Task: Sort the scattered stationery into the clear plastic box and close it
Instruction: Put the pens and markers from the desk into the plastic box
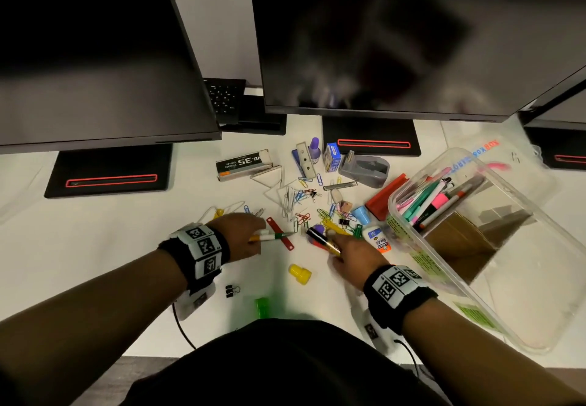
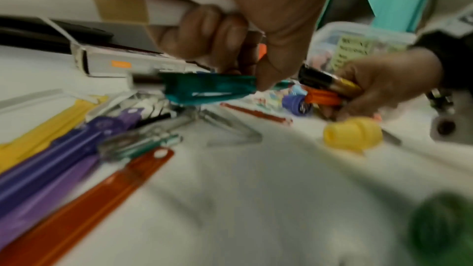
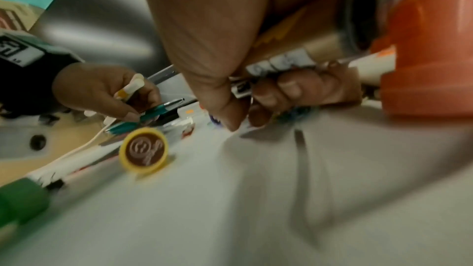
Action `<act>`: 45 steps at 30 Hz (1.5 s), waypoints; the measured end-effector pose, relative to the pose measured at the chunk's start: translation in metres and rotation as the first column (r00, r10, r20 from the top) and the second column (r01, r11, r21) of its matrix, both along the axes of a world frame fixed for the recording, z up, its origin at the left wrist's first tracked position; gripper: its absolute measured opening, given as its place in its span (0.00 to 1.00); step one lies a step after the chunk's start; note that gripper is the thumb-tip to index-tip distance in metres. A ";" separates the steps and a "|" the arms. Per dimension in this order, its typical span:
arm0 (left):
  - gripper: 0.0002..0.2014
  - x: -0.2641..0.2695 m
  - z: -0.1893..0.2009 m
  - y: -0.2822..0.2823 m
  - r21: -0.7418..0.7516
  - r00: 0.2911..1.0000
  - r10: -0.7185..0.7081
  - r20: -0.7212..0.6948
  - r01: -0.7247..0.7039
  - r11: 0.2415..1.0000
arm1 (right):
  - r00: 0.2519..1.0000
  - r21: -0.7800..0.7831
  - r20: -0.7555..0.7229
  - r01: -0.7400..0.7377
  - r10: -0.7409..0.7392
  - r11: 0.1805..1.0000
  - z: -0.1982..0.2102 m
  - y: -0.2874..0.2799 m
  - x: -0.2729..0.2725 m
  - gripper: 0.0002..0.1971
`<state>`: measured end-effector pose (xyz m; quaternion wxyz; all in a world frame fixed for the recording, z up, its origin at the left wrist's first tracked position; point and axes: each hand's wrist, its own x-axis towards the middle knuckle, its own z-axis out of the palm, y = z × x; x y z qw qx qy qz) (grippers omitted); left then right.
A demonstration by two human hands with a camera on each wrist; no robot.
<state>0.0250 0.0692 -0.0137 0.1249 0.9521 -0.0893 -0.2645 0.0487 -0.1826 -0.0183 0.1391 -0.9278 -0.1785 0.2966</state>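
Fingers [image 1: 333, 234] grip black-and-gold battery [image 1: 323, 239] beside clear box [image 1: 421, 266].

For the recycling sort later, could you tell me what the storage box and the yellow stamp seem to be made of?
Storage box: apparently clear glossy plastic; the markers inside show through its wall. Yellow stamp: probably opaque moulded plastic, smooth and evenly coloured.

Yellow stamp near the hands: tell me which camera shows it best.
The right wrist view: the yellow stamp lies on its side there, close up, its round brown face showing. The head view shows the stamp whole but small, between the two wrists. The left wrist view shows its blurred yellow body only, near the right hand.
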 end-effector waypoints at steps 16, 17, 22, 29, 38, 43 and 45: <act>0.14 0.001 0.014 0.089 -0.082 0.683 0.724 -0.098 -0.731 0.678 | 0.958 0.089 -0.025 0.286 -0.285 0.954 0.016 0.020 0.021 0.12; 0.14 -0.004 0.014 0.090 -0.046 0.689 0.717 -0.107 -0.724 0.689 | 0.968 0.034 -0.003 0.251 -0.251 0.967 0.016 0.020 0.022 0.12; 0.14 -0.024 0.003 0.083 0.129 0.831 0.549 -0.088 -0.537 0.834 | 0.955 -0.157 0.128 0.285 -0.266 0.946 0.018 0.007 0.020 0.15; 0.22 -0.022 -0.013 0.060 0.121 0.893 0.438 -0.103 -0.425 0.897 | 0.944 -0.151 0.151 0.317 -0.295 0.936 -0.002 0.000 0.005 0.18; 0.19 -0.005 -0.011 0.020 -0.042 0.958 0.283 -0.057 -0.285 0.958 | 0.975 0.022 0.100 0.196 -0.198 0.980 -0.006 0.024 0.003 0.24; 0.24 -0.011 0.003 0.012 -0.021 0.972 0.008 -0.235 -0.014 1.000 | 0.914 0.164 0.075 0.382 -0.398 0.909 0.024 0.004 0.010 0.17; 0.29 -0.013 0.007 0.006 -0.012 0.951 -0.056 -0.304 0.055 0.998 | 0.899 0.086 0.106 0.417 -0.424 0.905 0.029 -0.008 0.010 0.14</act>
